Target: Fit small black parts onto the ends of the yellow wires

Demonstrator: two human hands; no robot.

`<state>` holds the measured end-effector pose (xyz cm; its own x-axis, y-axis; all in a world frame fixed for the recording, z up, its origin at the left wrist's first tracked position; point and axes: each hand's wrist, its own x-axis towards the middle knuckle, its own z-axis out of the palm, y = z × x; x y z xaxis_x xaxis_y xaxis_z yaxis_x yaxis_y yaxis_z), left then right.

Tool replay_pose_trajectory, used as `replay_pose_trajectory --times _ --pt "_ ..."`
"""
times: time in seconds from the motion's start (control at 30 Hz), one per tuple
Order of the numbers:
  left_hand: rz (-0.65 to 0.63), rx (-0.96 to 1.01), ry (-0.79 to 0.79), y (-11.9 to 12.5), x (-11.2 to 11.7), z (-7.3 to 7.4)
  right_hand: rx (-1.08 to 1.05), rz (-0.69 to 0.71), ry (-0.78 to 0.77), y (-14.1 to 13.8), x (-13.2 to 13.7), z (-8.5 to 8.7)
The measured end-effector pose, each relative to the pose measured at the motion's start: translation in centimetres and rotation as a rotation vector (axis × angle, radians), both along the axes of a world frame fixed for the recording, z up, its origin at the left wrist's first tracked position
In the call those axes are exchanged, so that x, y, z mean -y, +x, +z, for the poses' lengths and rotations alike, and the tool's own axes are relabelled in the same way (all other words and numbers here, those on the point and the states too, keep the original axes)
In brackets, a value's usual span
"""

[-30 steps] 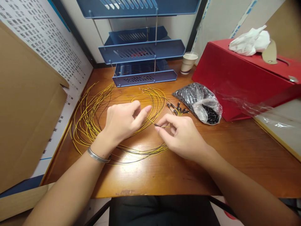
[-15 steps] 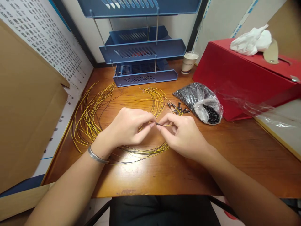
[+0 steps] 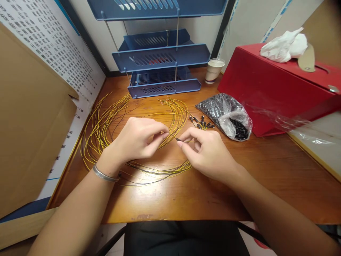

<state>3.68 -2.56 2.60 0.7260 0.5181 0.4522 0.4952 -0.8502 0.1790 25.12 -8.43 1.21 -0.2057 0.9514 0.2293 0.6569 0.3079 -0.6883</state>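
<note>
My left hand [image 3: 144,138] pinches a thin wire [image 3: 172,136] between thumb and forefinger. From there the wire runs to a small black sleeve [image 3: 178,139], held in the fingertips of my right hand [image 3: 205,147]. A yellow strand trails from the sleeve under my right palm. Around and beneath both hands lie loops of yellow and black wires [image 3: 99,133] on the wooden table. Just beyond my right hand, several wire ends with black sleeves [image 3: 202,122] are bunched together.
A clear plastic bag of black sleeves [image 3: 226,110] lies open at the right, in front of a red box [image 3: 258,89] with white tissue on top. Behind stand a paper cup [image 3: 214,71] and a blue tiered tray rack [image 3: 165,89]. Cardboard [image 3: 34,117] leans at the left.
My left hand has moved left, away from my right fingertips, and a stretch of wire now shows between the two. My right hand has stayed in place with the black sleeve.
</note>
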Motion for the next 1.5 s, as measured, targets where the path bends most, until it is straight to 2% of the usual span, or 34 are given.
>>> replay_pose_trajectory --times 0.17,0.33,0.63,1.13,1.5 --pt "0.048 0.033 0.013 -0.6 -0.4 0.2 -0.005 -0.004 -0.003 0.0 0.0 -0.1" --pt "0.025 0.061 -0.018 -0.5 -0.5 -0.3 -0.009 0.007 -0.008 0.0 -0.1 -0.1" --pt "-0.137 0.005 -0.024 1.4 0.4 -1.2 -0.008 0.013 -0.012 0.0 0.0 0.0" --pt "-0.122 0.034 0.064 0.3 -0.3 -0.7 0.040 0.025 0.073 0.1 -0.1 -0.3" --pt "-0.060 0.076 0.081 -0.6 -0.9 -0.5 0.063 0.007 0.057 0.0 -0.1 -0.1"
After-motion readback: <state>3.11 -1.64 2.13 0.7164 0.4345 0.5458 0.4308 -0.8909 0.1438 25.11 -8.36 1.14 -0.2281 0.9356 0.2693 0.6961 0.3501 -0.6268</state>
